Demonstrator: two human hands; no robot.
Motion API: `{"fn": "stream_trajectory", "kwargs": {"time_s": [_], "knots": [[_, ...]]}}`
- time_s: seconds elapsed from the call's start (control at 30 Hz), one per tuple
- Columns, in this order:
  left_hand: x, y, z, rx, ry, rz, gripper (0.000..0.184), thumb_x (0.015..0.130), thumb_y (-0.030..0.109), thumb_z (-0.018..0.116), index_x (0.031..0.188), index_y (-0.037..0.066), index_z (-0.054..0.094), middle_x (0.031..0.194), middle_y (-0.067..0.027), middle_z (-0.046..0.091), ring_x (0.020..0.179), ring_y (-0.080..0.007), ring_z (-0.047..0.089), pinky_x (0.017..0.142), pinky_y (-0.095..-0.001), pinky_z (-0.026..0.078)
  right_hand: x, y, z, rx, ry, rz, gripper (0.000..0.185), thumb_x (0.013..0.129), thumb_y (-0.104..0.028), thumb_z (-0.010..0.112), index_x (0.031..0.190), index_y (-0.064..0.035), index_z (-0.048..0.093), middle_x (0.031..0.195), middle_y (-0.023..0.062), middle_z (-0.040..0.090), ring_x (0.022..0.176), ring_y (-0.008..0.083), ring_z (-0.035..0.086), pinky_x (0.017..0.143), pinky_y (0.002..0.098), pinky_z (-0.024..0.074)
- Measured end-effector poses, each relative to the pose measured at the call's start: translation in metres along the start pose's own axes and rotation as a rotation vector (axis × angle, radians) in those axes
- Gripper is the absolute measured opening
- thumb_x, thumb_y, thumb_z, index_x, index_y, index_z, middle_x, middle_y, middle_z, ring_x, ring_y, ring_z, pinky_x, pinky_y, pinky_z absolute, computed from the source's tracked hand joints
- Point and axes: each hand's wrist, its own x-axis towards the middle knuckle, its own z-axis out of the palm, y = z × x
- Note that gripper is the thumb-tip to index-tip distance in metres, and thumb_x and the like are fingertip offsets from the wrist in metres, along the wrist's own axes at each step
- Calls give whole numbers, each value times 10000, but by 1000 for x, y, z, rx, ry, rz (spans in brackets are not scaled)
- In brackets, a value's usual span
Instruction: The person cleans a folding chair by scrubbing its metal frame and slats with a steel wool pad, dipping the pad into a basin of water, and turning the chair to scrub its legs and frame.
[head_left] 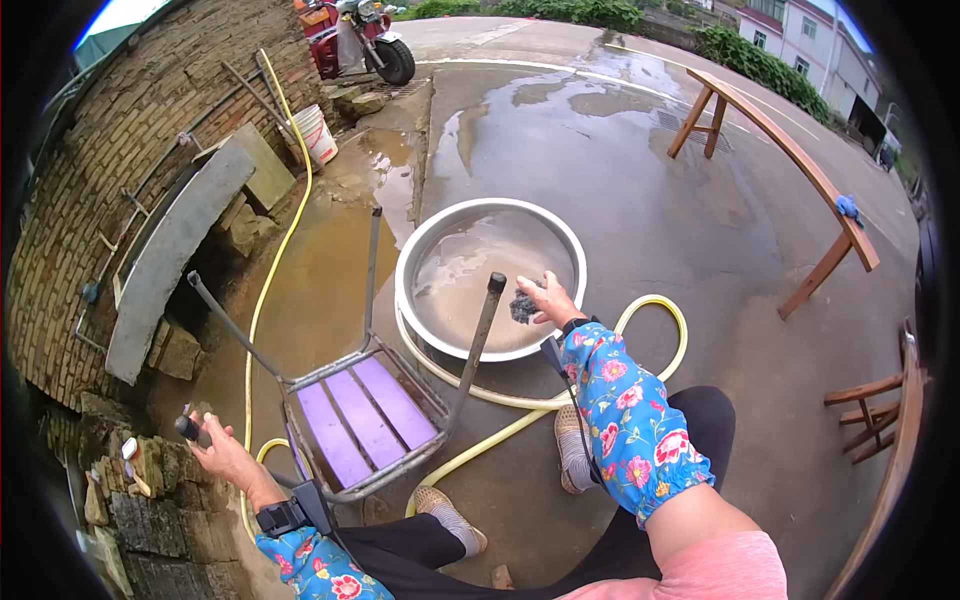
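Observation:
A chair with purple slats lies upside down in front of me, its metal legs pointing up and outward. My left hand is closed round one leg near its dark end cap. In my right hand is a dark grey scrubber, held in the fingers over the near right part of a wide metal basin. Cloudy water fills the basin's bottom. The chair's right leg stands just left of my right hand, apart from it.
A yellow hose runs down the left side and loops round the basin. Stone slabs and a white bucket stand by the brick wall. Wooden benches are at the right; a red motor vehicle is behind. The concrete is wet.

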Motion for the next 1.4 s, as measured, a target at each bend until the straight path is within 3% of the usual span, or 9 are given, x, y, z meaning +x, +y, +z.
{"fn": "stream_trajectory", "kwargs": {"time_s": [0.1, 0.17, 0.33, 0.5, 0.73, 0.83, 0.97, 1.13, 1.4], "knots": [[0, 4, 3, 8, 3, -14, 293, 905, 163, 582, 1181, 64, 589, 1036, -49, 590, 803, -137, 549, 663, -278, 460, 59, 29, -32, -655, -44, -330, 506, 758, -347, 674, 1128, -5, 636, 1078, 223, 647, 947, 328, 648, 743, 386, 546], [7, -11, 1, -34, -4, -26, 302, 910, 170, 590, 1191, 58, 584, 1044, -49, 592, 812, -138, 553, 659, -277, 463, 50, -25, -68, -832, -95, -367, 253, 715, -241, 646, 877, -64, 725, 873, 187, 683, 852, 321, 658, 776, 400, 521], [4, -20, -5, -57, -29, 10, 312, 919, 181, 598, 1204, 55, 577, 1073, -39, 595, 833, -130, 555, 656, -267, 459, -10, -150, -151, -1035, -149, -298, 367, 779, -361, 606, 649, -26, 681, 625, 125, 632, 622, 271, 607, 657, 382, 495], [-7, 0, -2, -102, -26, -39, 286, 915, 186, 618, 1171, 60, 598, 970, -35, 570, 776, -117, 519, 623, -264, 441, -104, -139, -204, -974, -302, -57, 317, 861, -303, 569, 871, -6, 679, 771, 57, 668, 691, 160, 625, 671, 320, 515], [0, -14, 1, -35, -14, -21, 311, 896, 193, 628, 1146, 8, 604, 1075, -59, 629, 878, -186, 568, 828, -334, 454, -213, 174, -222, -694, -497, 612, 318, 903, -357, 568, 1012, -72, 655, 848, 40, 664, 697, 160, 666, 608, 306, 552], [-3, -13, 0, -13, 5, 30, 312, 901, 202, 625, 1150, 16, 599, 1027, -51, 612, 831, -165, 558, 761, -316, 463, -287, 246, -172, -665, -663, 778, 295, 906, -334, 555, 1028, -81, 645, 849, 38, 666, 705, 165, 669, 596, 301, 553], [-10, 2, -4, -90, -23, -29, 289, 918, 221, 606, 1149, 49, 590, 954, -27, 552, 737, -121, 520, 619, -278, 437, -301, 267, -141, -600, -648, 768, 296, 905, -331, 555, 1039, -82, 642, 850, 40, 666, 706, 165, 668, 598, 301, 554], [-1, -18, -11, -86, -69, 12, 306, 922, 213, 594, 1177, 48, 559, 1041, -45, 592, 865, -138, 561, 660, -270, 471, -297, 270, -140, -550, -572, 719, 298, 903, -328, 556, 1052, -83, 638, 853, 42, 666, 707, 166, 665, 601, 302, 554], [-9, 6, -13, 52, -17, 6, 280, 955, 223, 548, 1189, 70, 549, 951, -40, 588, 706, -102, 516, 657, -266, 432, -278, 265, -139, -539, -514, 749, 303, 901, -323, 558, 1072, -84, 632, 856, 46, 666, 708, 167, 662, 606, 302, 555]]}}
